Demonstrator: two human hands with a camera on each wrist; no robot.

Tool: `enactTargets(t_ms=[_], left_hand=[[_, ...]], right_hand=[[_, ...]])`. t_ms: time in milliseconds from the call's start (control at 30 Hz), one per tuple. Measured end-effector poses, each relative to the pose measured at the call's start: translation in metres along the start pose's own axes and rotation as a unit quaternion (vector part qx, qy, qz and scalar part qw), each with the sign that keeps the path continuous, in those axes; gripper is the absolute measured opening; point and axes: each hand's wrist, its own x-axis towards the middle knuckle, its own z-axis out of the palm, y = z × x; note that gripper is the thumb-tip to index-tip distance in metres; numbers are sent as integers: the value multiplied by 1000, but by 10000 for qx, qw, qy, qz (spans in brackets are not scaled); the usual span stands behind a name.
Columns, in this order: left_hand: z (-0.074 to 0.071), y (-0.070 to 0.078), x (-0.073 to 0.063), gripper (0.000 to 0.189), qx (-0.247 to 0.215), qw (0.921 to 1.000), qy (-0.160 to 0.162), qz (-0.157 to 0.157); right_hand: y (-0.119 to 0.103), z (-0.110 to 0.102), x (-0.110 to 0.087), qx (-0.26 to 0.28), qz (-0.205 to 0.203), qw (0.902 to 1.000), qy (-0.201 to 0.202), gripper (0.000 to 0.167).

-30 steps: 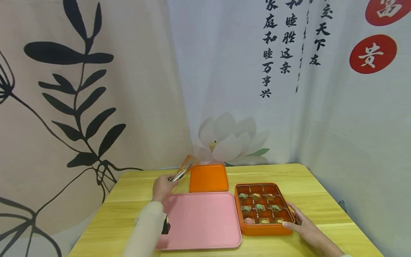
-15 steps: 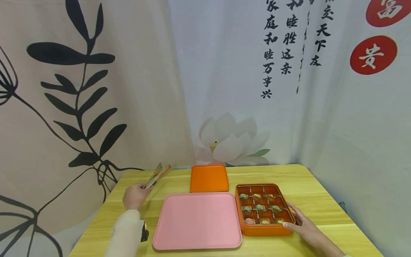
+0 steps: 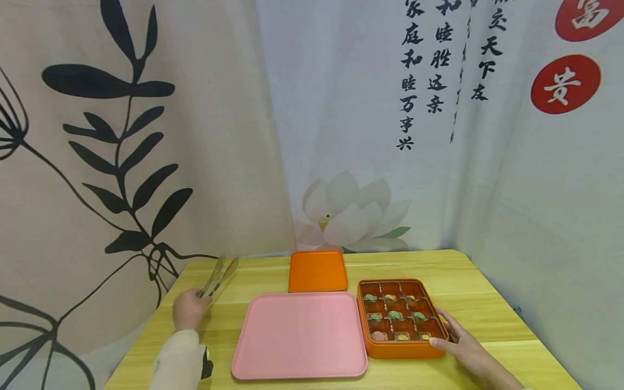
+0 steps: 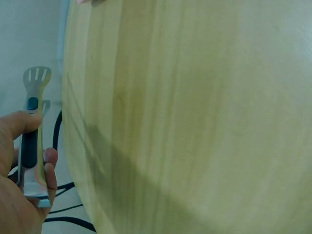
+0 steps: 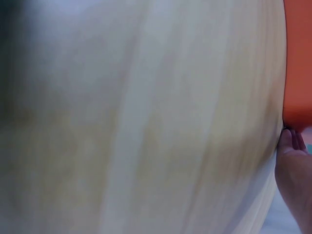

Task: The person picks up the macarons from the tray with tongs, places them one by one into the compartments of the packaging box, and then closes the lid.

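Over the table's left part, my left hand (image 3: 189, 310) holds a pair of metal tongs (image 3: 218, 277), tips pointing up and away. In the left wrist view the tongs (image 4: 32, 141) show a dark grip and a slotted end, with the thumb lying on top and fingers curled beneath. Nothing shows between the tips. My right hand (image 3: 465, 346) holds the near right corner of an orange box (image 3: 404, 351), thumb at the rim and fingers along the side. Its clear divided insert bears small green, yellow and pink pieces (image 3: 395, 314), one to a compartment.
A pink tray (image 3: 299, 336) lies left of the box, in the middle of the wooden table (image 3: 492, 303). Behind the tray is an orange lid (image 3: 318, 271). A printed curtain (image 3: 234, 135) hangs behind the table.
My left hand has moved left with the tongs, from over the pink tray's far left corner to the table's left part, and lower. The right hand and the box stay put.
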Motion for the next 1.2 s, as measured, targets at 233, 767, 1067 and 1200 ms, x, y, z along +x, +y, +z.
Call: enactTargets(t_ms=[233, 767, 1067, 1200], left_hand=[[4, -6, -5, 38, 1, 10000, 56, -8], [11, -10, -14, 45, 472, 9984, 153, -258], [11, -4, -13, 50, 385, 9986, -41, -364], [12, 4, -10, 51, 275, 9989, -189, -317]], right_hand=[[-1, 0, 0, -96, 31, 9999, 31, 87], [2, 0, 1, -99, -18, 9999, 11, 85], [1, 0, 1, -17, 4, 10000, 17, 84], [1, -1, 1, -57, 24, 10000, 18, 85]])
